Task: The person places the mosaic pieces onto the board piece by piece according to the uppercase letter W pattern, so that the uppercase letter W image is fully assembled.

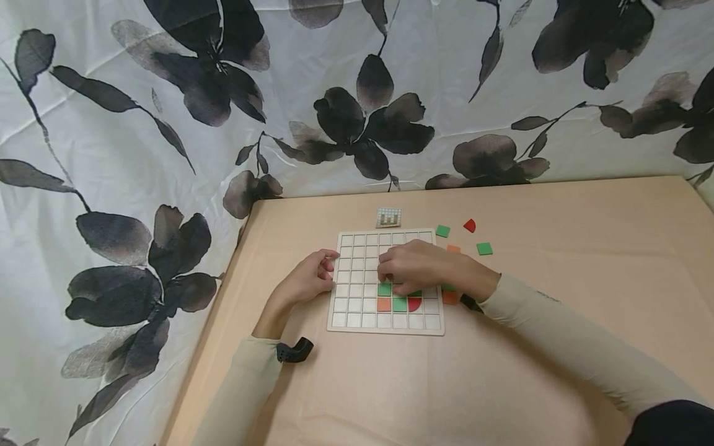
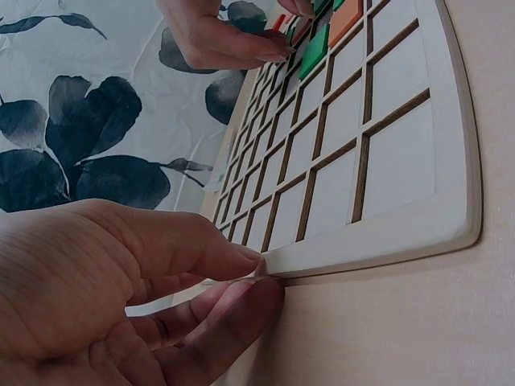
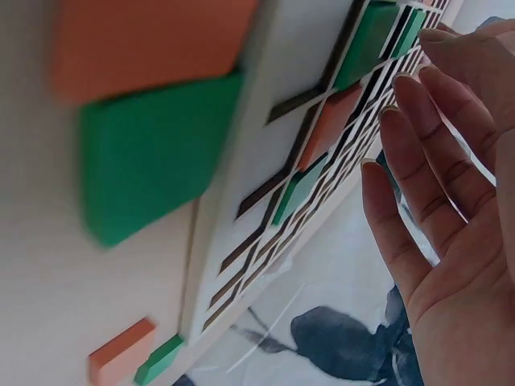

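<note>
My left hand [image 1: 311,275] pinches the left edge of a white grid board [image 1: 355,320]; the left wrist view shows the thumb on the rim and curled fingers below it. Over the board's middle is my right hand [image 1: 421,266], fingertips close to the squares. In the right wrist view its fingers [image 3: 438,189] bend loosely and no piece shows between them. Beneath and beside that hand, the grid holds green tiles [image 1: 399,304], an orange tile [image 1: 383,304] and a red rounded piece [image 1: 414,304]. The hand partly hides another green tile [image 1: 415,293].
Loose green tiles [image 1: 484,248], orange tiles [image 1: 450,298] and a red wedge piece [image 1: 470,225] lie right of the board. Behind it sits a small card [image 1: 388,217] printed with a grid. A floral cloth [image 1: 346,93] hangs beyond the table [image 1: 502,396].
</note>
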Tool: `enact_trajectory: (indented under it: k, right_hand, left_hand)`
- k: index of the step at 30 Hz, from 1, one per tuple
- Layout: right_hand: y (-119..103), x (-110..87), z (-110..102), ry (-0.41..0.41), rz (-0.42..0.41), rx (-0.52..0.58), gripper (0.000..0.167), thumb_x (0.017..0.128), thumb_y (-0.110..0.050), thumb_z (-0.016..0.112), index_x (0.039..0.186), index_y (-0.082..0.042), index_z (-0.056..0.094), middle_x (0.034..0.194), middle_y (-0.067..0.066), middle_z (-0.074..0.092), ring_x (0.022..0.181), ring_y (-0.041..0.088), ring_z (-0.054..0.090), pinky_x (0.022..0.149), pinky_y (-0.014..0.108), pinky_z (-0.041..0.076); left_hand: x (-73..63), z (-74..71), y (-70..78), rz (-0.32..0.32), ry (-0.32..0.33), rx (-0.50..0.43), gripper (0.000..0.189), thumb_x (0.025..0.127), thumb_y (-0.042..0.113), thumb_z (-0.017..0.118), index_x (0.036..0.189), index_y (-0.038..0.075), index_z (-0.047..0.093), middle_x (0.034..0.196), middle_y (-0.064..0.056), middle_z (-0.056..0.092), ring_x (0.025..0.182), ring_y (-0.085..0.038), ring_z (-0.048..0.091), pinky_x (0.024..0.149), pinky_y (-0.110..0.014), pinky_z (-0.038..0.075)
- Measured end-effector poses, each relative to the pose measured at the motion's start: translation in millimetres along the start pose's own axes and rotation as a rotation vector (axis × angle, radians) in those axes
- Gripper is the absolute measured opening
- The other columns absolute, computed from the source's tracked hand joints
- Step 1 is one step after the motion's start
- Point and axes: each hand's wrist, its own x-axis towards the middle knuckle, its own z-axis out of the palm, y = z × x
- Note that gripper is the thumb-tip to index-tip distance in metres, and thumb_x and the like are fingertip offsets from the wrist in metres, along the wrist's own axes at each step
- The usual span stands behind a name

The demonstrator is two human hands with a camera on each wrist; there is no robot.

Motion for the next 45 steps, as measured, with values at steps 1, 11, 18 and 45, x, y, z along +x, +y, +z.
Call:
enact_trajectory:
  k: [1, 11, 18, 45]
  right_hand:
    - [1.1, -2.5, -0.9, -0.002, 0.01, 0.013, 0.017, 0.088, -0.024, 0.075, 0.104, -0.019, 0.072, 0.096, -0.007, 0.064, 0.087, 0.011, 0.056, 0.07, 0.026, 0.049]
    - [20.3, -32.2, -8.1, 0.069, 0.073, 0.054, 0.014, 0.088, -0.021, 0.074, 0.101, -0.02, 0.072, 0.097, -0.006, 0.064, 0.088, 0.009, 0.055, 0.071, 0.028, 0.048]
    - [31.7, -52.5, -19.2, 0.072, 0.224, 0.106, 0.02, 0.086, -0.021, 0.075, 0.107, -0.022, 0.074, 0.105, -0.01, 0.064, 0.094, 0.011, 0.056, 0.073, 0.032, 0.046]
    - [67.8, -104.2, -6.6, 0.155, 0.356, 0.069, 0.023, 0.081, -0.012, 0.08, 0.103, -0.018, 0.074, 0.104, -0.002, 0.063, 0.097, 0.017, 0.053, 0.079, 0.038, 0.05]
  left_hand:
    - [-0.2, 0.0, 0.2, -0.001, 0.0, 0.001, 0.063, 0.087, -0.01, 0.069, 0.145, 0.002, 0.046, 0.107, -0.012, 0.05, 0.089, -0.02, 0.053, 0.069, -0.025, 0.048]
    - [-1.0, 0.3, -0.8, 0.002, 0.007, 0.01, 0.063, 0.086, -0.011, 0.068, 0.144, 0.002, 0.047, 0.106, -0.011, 0.05, 0.088, -0.02, 0.054, 0.068, -0.026, 0.048]
    - [-1.5, 0.2, -0.2, -0.01, 0.009, 0.0, 0.064, 0.086, -0.011, 0.069, 0.145, 0.003, 0.047, 0.107, -0.011, 0.05, 0.089, -0.02, 0.054, 0.068, -0.026, 0.048]
    - [-1.4, 1.6, -1.1, -0.003, 0.015, -0.002, 0.063, 0.087, -0.009, 0.069, 0.144, 0.004, 0.047, 0.107, -0.012, 0.05, 0.089, -0.021, 0.053, 0.069, -0.027, 0.047]
